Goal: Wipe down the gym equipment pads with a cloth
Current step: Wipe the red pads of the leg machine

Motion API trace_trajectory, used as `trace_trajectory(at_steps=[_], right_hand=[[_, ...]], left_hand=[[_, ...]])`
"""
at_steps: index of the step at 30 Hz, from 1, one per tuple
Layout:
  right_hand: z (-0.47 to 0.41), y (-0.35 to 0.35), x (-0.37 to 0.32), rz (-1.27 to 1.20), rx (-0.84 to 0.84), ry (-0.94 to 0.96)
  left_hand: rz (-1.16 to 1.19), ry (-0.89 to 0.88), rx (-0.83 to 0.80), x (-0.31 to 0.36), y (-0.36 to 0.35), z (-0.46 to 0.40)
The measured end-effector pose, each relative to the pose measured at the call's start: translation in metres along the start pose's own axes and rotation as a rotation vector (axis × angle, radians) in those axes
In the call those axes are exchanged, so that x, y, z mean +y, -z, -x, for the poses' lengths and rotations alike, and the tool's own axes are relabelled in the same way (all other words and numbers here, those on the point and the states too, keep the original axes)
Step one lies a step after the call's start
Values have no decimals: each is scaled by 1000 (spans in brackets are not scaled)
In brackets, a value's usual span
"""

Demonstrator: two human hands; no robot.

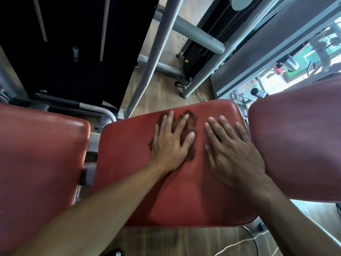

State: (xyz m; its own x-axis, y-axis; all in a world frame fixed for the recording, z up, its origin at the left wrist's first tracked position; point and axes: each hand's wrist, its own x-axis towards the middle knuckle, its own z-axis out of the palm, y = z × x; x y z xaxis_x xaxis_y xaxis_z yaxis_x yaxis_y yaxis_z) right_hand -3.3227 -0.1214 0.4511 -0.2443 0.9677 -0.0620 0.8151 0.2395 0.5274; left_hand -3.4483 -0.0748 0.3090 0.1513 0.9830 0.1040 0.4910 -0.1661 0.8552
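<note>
Landmark: the middle red pad (140,182), a flat rectangular cushion seen from above.

Around it: a second red pad (40,156) lies just left of it, with a gap between them where grey metal brackets (90,145) show. A darker, purplish-red pad (299,145) sits just right of it, and its rounded edge overlaps the middle pad's right side. Beyond the middle pad's far edge, grey steel frame tubes (158,52) slant upward. A black weight stack housing (70,48) stands beyond its far left corner. Beyond the far right corner there is bright glass or a mirror; the details are blurred. A white cord (245,241) lies on the floor at the pad's near right corner.

Surface and room: wood-pattern floor (166,241) shows under and beyond the pad. Indoor gym setting.

Task items: the middle pad's vinyl is worn, dull in the middle and glossier along the far edge. The cloth (190,124) is a small dark brown, ragged-edged piece lying flat on the far half of the middle pad.

Hands: the left hand (171,143) presses palm-down on the cloth with fingers straight and spread, so cloth shows between and around them. The right hand (230,150) lies flat on the bare pad just right of the cloth with fingers extended. It holds nothing, and its outer edge is near the purplish pad. Both forearms are bare.
</note>
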Motion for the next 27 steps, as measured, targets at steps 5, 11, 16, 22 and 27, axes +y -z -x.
trace_trajectory(at_steps=[5,11,16,22,27], right_hand=[[0,0,1,8,-4,8],[-1,2,-1,23,-23,20],[-5,3,-4,43,-54,42],[-18,-6,-28,65,-134,154],[-20,-8,-33,75,-135,143]], left_hand=[[13,-2,-83,-10,5,7],[-7,34,-52,8,2,47],[6,-43,-77,2,-5,153],[-26,66,-77,2,0,108],[-15,14,-42,14,-6,174]])
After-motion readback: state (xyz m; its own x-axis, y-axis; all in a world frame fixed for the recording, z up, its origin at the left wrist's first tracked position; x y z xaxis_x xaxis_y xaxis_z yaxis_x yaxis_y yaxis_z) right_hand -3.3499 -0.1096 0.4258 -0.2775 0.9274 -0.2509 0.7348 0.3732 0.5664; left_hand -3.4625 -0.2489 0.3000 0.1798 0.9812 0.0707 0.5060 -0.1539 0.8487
